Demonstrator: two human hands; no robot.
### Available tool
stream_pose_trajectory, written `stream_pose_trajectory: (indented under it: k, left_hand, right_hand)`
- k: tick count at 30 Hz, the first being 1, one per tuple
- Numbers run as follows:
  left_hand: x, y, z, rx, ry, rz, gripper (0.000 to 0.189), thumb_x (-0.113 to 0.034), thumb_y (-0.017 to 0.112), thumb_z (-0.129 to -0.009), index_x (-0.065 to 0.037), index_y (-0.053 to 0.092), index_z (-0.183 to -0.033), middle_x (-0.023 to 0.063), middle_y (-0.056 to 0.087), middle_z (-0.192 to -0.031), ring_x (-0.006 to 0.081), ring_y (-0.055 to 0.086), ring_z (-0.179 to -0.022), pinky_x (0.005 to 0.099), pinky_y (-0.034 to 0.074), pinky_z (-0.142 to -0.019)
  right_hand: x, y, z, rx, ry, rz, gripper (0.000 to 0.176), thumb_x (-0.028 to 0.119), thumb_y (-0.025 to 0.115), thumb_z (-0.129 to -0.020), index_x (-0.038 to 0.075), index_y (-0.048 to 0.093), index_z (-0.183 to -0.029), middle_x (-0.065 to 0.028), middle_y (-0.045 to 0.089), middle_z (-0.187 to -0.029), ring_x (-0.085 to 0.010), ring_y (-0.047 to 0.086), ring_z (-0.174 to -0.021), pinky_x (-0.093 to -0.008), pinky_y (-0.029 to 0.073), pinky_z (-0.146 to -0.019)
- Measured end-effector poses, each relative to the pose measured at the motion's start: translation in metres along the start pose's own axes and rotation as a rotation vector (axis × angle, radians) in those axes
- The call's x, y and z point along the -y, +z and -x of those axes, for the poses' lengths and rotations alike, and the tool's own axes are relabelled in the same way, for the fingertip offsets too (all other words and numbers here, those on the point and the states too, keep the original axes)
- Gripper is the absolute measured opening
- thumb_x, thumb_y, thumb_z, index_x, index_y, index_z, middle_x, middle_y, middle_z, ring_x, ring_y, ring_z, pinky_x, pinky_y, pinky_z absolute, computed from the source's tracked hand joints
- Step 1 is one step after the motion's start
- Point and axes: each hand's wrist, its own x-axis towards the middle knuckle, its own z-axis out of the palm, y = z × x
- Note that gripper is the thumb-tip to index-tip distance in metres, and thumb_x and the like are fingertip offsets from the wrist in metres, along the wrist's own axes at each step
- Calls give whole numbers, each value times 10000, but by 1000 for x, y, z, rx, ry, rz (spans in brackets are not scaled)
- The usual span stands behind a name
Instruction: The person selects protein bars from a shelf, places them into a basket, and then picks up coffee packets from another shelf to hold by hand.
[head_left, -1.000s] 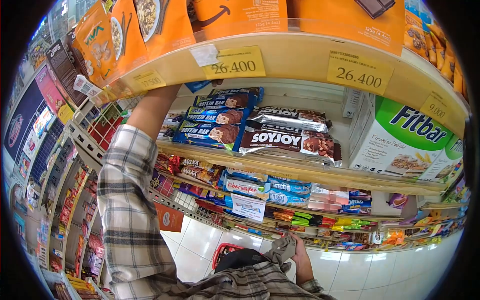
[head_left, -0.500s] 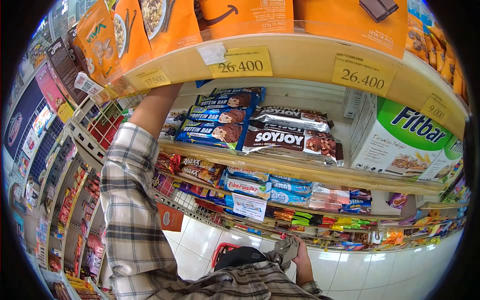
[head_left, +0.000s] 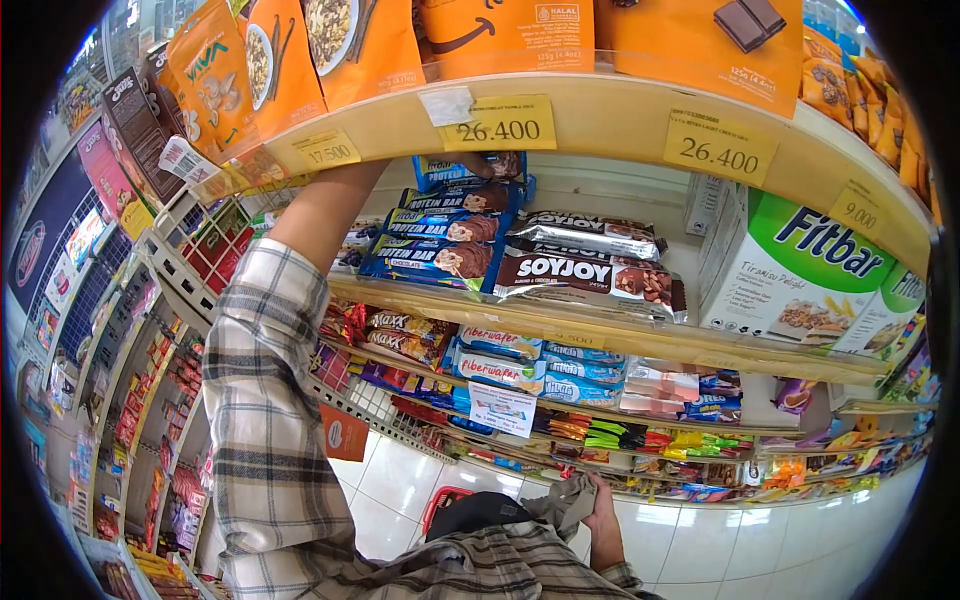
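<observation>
My left arm in a plaid sleeve reaches under the upper shelf's edge. The fingers of my left hand [head_left: 474, 163] show in part, closed on a blue protein bar [head_left: 436, 174] above the stack of blue protein bars [head_left: 432, 258]. The rest of that hand is hidden behind the shelf edge. Right of the stack lie brown-and-white Soyjoy bars [head_left: 590, 272]. Low in view, my right hand [head_left: 603, 522] is closed on grey cloth [head_left: 566, 503], beside the plaid shirt.
Orange pouches [head_left: 505, 35] stand on the upper shelf [head_left: 610, 125], which carries yellow price tags. A green-and-white Fitbar box [head_left: 800, 265] is at the right. Wafer packs [head_left: 500, 370] fill a lower shelf. Wire racks [head_left: 185, 260] stand at the left; a red basket [head_left: 440, 505] shows near the floor.
A blue protein bar and the fingers of my left hand have come into view above the stack. My left forearm has shifted slightly right. My right hand has barely moved.
</observation>
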Motion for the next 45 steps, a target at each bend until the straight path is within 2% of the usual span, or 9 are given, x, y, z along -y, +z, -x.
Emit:
stream_pose_trajectory:
  k: [14,25,28,29,32,36,39,43,45]
  left_hand:
    - [-49,30,-3,255,182,-138,346,-254,524,-918,-97,622,-1210,101,598,-1259,232,540,-1174,348,421,-1013]
    - [-28,24,22,43,-67,-537,496,-353,357,-934,-98,502,-1335,164,432,-1422,325,411,-1306,430,309,-1082]
    - [-23,12,31,-103,95,-876,559,-412,365,-931,-107,426,-1396,169,333,-1484,300,295,-1385,396,235,-1141]
    - [-16,7,23,73,181,-772,564,-399,374,-929,-99,412,-1406,199,326,-1479,307,291,-1386,394,229,-1140]
    - [-30,25,79,-284,374,-373,491,-346,404,-941,7,550,-1249,215,566,-1263,344,514,-1204,396,369,-1036]
    - [-49,76,151,-571,591,154,428,-289,502,-930,5,549,-1238,186,588,-1245,288,540,-1181,340,374,-1009]
    - [-80,156,282,-607,659,590,361,-224,509,-924,34,572,-1168,169,623,-1162,261,568,-1114,330,400,-965]
    - [-24,363,372,-387,690,877,157,-51,565,-825,2,630,-959,146,633,-1052,285,593,-995,364,430,-917]
    - [15,481,424,-68,155,961,134,-63,595,-854,-21,627,-978,109,638,-1000,232,610,-915,324,471,-814]
  right_hand:
    - [-32,-37,22,-17,-97,-73,195,266,503,-913,107,602,-861,-87,646,-784,-278,632,-757,-443,524,-748]
    - [-123,-60,93,-63,-367,-190,154,261,499,-904,138,589,-886,-62,646,-841,-257,634,-805,-425,521,-781]
    - [-170,-81,108,-117,-497,-301,191,308,519,-896,144,613,-866,-74,661,-841,-258,637,-785,-424,527,-773]
    - [-186,-75,123,-139,-504,-344,241,335,518,-900,126,637,-881,-93,666,-860,-257,640,-798,-427,527,-782]
    - [-230,-53,178,-18,-681,-545,460,466,457,-935,47,618,-1038,-169,647,-1039,-349,608,-991,-497,459,-930]
    - [-292,-69,201,-47,-838,-608,486,416,389,-936,36,552,-1191,-196,574,-1223,-368,535,-1149,-516,381,-1030]
    - [-325,-72,198,-299,-292,-467,456,381,378,-942,53,550,-1208,-146,602,-1196,-311,548,-1151,-495,397,-1024]
    - [-379,-103,152,-251,-178,-455,445,384,375,-959,56,553,-1203,-135,616,-1166,-277,594,-1080,-467,449,-979]
    - [-400,-130,132,-242,-73,-382,464,417,381,-959,63,555,-1204,-124,633,-1124,-277,614,-1034,-463,478,-940]
